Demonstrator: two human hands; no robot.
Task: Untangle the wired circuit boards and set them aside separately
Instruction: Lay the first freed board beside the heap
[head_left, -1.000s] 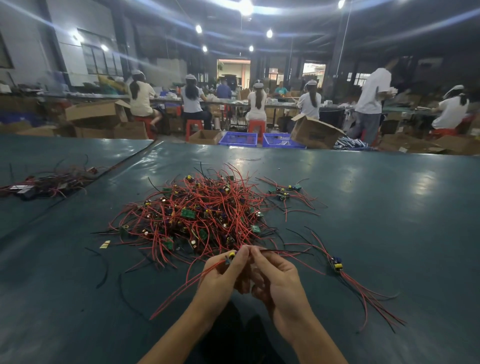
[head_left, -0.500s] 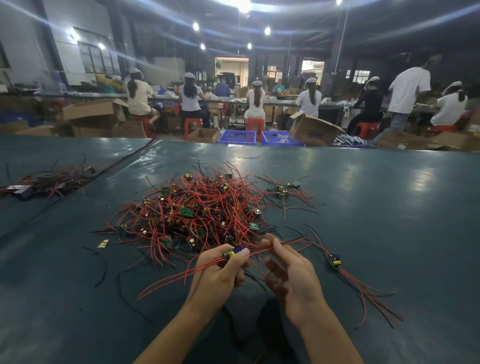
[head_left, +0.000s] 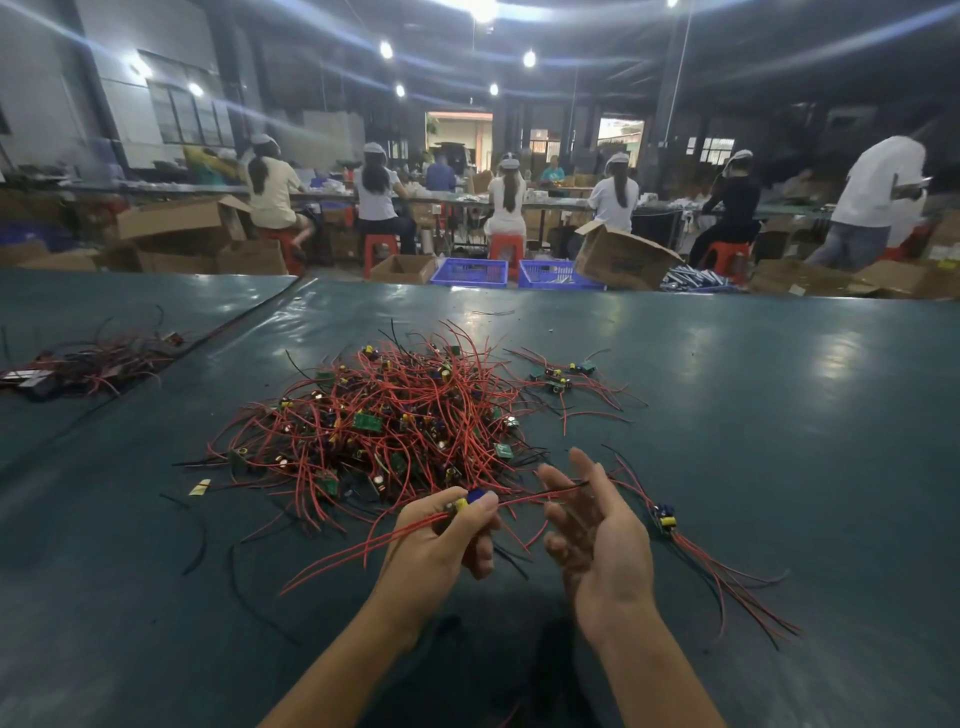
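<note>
A small circuit board (head_left: 469, 500) with red wires is pinched in the left hand (head_left: 436, 543), just above the table (head_left: 753, 415). One of its wires runs across the right hand (head_left: 597, 540), which is spread wide and grips nothing. The big tangled pile (head_left: 395, 421) lies just behind both hands. One loose board (head_left: 665, 517) lies beside the right hand. Far back, past the table, stand two blue baskets (head_left: 467, 280). What is in them is too small to tell.
</note>
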